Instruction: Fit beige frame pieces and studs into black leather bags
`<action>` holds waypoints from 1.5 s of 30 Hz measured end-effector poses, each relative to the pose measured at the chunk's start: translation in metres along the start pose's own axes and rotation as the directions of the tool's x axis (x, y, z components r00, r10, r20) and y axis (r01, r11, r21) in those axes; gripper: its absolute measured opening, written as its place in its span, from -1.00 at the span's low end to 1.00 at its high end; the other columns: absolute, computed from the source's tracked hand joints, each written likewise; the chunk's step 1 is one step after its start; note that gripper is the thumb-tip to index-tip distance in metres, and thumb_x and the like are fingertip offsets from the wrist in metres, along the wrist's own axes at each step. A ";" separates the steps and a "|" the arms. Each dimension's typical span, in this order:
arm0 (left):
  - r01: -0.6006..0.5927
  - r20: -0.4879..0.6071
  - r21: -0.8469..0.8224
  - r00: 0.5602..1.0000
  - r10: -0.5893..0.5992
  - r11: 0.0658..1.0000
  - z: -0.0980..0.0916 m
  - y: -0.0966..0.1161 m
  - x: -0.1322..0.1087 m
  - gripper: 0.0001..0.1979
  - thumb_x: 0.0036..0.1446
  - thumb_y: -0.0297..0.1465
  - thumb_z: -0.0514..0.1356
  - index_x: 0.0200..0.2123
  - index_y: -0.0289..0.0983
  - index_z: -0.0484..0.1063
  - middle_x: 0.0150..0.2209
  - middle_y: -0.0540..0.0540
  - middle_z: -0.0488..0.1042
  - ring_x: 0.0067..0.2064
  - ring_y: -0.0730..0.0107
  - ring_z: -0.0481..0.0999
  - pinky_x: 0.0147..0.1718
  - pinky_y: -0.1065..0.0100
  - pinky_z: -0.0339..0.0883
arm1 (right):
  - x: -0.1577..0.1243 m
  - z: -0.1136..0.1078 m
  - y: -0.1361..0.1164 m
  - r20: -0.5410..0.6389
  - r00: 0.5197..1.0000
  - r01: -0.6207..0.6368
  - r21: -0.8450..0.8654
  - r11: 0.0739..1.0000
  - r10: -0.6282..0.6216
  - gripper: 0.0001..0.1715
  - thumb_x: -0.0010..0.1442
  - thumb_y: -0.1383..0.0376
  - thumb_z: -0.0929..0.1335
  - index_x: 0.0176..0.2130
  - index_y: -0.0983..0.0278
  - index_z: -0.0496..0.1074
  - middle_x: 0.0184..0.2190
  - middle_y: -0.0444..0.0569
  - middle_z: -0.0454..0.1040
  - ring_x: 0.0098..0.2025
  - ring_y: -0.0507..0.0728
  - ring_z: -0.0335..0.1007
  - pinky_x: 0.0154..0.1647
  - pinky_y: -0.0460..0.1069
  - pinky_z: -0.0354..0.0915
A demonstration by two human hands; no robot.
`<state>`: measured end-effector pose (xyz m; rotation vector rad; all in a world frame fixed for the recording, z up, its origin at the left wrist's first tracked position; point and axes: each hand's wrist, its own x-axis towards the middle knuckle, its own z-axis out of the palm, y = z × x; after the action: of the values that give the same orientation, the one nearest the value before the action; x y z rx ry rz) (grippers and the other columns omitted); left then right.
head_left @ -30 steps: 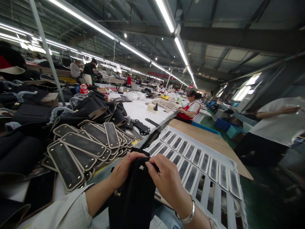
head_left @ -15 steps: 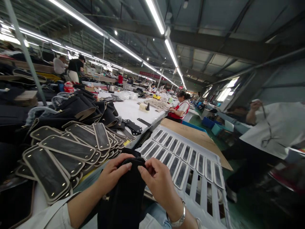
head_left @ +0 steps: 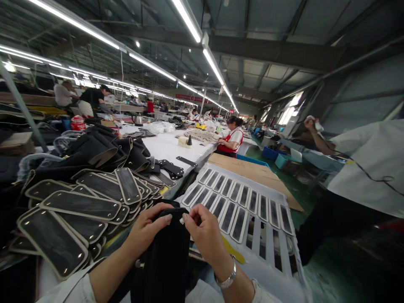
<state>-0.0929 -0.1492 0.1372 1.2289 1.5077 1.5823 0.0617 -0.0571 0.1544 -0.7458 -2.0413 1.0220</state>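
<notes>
A long black bag-like piece [head_left: 167,261] with a rounded top edge stands upright against my lap, its lower end out of the frame. My left hand [head_left: 148,229] grips its top edge, thumb on the near face and fingers behind. At the other side of that edge, my right hand [head_left: 202,231] is closed in a pinch. A small white scrap [head_left: 182,221] shows at its fingertips; what it is made of I cannot tell. Beside the left wrist, a small metal fitting [head_left: 139,264] sits on the black piece.
Dark rounded panels with pale edges and rivets [head_left: 80,205] lie heaped at left, near folded black pieces [head_left: 94,147]. At right, a grey slotted rack [head_left: 268,248] holds rows of narrow dark panels. A co-worker in a red apron [head_left: 232,136] sits beyond; another person [head_left: 362,160] stands at right.
My right hand has moved slightly away from the black piece's edge, and a white scrap now shows in its pinch. The left hand keeps its grip. The view has shifted right.
</notes>
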 end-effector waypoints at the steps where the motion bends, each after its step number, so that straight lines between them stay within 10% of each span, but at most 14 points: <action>1: 0.015 -0.004 -0.026 1.000 -0.015 1.000 0.001 -0.002 0.001 -0.70 0.04 -0.21 0.22 -0.21 -0.28 0.47 -0.37 -0.03 0.48 -0.35 0.36 0.42 -0.38 0.45 0.27 | 0.002 -0.001 0.004 0.008 1.000 -0.021 0.044 0.999 0.021 -0.74 0.12 0.15 0.34 -0.43 0.25 0.23 -0.59 -0.25 0.16 -0.54 -0.04 0.06 -0.52 -0.12 0.06; 7: 0.099 -0.091 -0.063 0.990 -0.105 0.993 0.006 -0.008 0.009 -0.67 -0.04 -0.20 0.30 -0.24 -0.29 0.49 -0.44 -0.03 0.50 -0.42 0.41 0.43 -0.43 0.47 0.28 | 0.013 -0.008 0.030 0.363 0.924 -0.247 0.334 0.910 0.117 -0.52 0.18 -0.11 0.20 -0.42 0.24 0.16 -0.61 -0.25 0.16 -0.64 -0.06 0.04 -0.62 -0.12 0.03; 16: 0.107 -0.204 -0.014 0.973 -0.108 0.994 0.012 -0.001 0.009 -0.64 -0.11 -0.17 0.34 -0.28 -0.29 0.53 -0.44 -0.03 0.53 -0.41 0.40 0.45 -0.43 0.48 0.32 | -0.009 -0.016 0.011 0.255 0.958 0.210 -0.325 0.922 -0.128 -0.51 0.27 -0.03 0.17 -0.47 0.28 0.24 -0.55 -0.13 0.30 -0.50 -0.01 0.15 -0.46 -0.06 -0.03; 26: 0.156 -0.221 -0.120 0.959 -0.180 0.980 0.014 -0.005 0.004 -0.58 -0.13 -0.17 0.35 -0.22 -0.29 0.53 -0.42 -0.06 0.55 -0.42 0.39 0.48 -0.45 0.49 0.33 | 0.002 -0.013 0.024 0.338 0.908 0.286 -0.064 0.956 -0.249 -0.57 0.33 0.11 0.13 -0.50 0.28 0.14 -0.60 -0.21 0.12 -0.54 -0.07 0.01 -0.50 -0.12 -0.06; 32: 0.105 -0.175 -0.044 0.978 -0.111 0.994 0.022 0.008 0.010 -0.66 -0.10 -0.19 0.33 -0.28 -0.30 0.54 -0.41 -0.06 0.54 -0.37 0.38 0.47 -0.38 0.47 0.32 | 0.018 -0.028 0.013 0.333 0.928 0.225 -0.146 0.963 -0.166 -0.50 0.30 0.01 0.14 -0.51 0.29 0.15 -0.60 -0.20 0.13 -0.52 -0.05 0.03 -0.50 -0.10 -0.08; 39: 0.101 -0.085 0.003 0.991 -0.100 0.995 0.028 0.014 0.011 -0.70 -0.04 -0.20 0.29 -0.30 -0.29 0.54 -0.44 -0.02 0.50 -0.40 0.44 0.40 -0.41 0.49 0.27 | 0.018 -0.022 0.031 0.370 0.922 0.061 0.162 0.985 -0.118 -0.43 0.28 -0.06 0.13 -0.55 0.28 0.11 -0.63 -0.22 -0.02 -0.56 -0.06 -0.10 -0.57 -0.11 -0.11; 45: 0.019 0.005 0.147 1.000 -0.020 0.989 0.026 0.021 0.017 -0.72 -0.02 -0.18 0.28 -0.36 -0.29 0.55 -0.51 0.01 0.43 -0.45 0.47 0.34 -0.43 0.48 0.21 | 0.017 -0.024 0.027 0.349 0.929 0.119 0.033 0.992 -0.122 -0.43 0.28 -0.04 0.13 -0.56 0.29 0.16 -0.63 -0.21 0.05 -0.54 -0.05 -0.03 -0.54 -0.10 -0.08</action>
<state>-0.0720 -0.1262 0.1592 1.2939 1.6516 1.4751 0.0764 -0.0205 0.1481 -0.4466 -2.3484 1.1586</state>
